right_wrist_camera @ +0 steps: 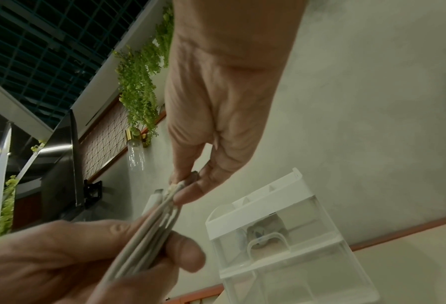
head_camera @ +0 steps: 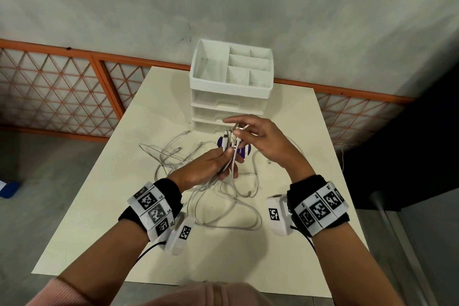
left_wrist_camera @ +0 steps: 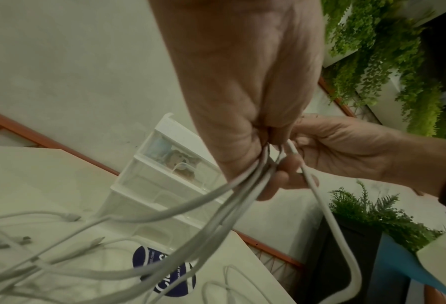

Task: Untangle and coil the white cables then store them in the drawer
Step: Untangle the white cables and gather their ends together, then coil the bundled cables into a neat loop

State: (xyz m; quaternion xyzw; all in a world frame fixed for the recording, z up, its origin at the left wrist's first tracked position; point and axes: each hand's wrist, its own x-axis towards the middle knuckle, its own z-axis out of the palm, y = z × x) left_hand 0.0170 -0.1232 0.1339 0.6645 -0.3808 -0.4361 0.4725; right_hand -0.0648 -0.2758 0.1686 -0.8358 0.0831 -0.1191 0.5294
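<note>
Several white cables (head_camera: 218,196) lie tangled on the cream table (head_camera: 99,206). My left hand (head_camera: 211,165) grips a bunch of their plug ends (head_camera: 229,138), which stand upright above the table. In the left wrist view the cable strands (left_wrist_camera: 242,195) hang down from that fist (left_wrist_camera: 255,123). My right hand (head_camera: 258,136) pinches the tips of the plugs (right_wrist_camera: 182,184) between thumb and fingers. The white drawer unit (head_camera: 231,97) stands just behind the hands, its drawers closed.
A purple round sticker or disc (head_camera: 244,149) lies on the table under the hands. The drawer unit's top tray (head_camera: 248,64) has several empty compartments. An orange lattice railing (head_camera: 62,87) runs behind the table, against a grey wall.
</note>
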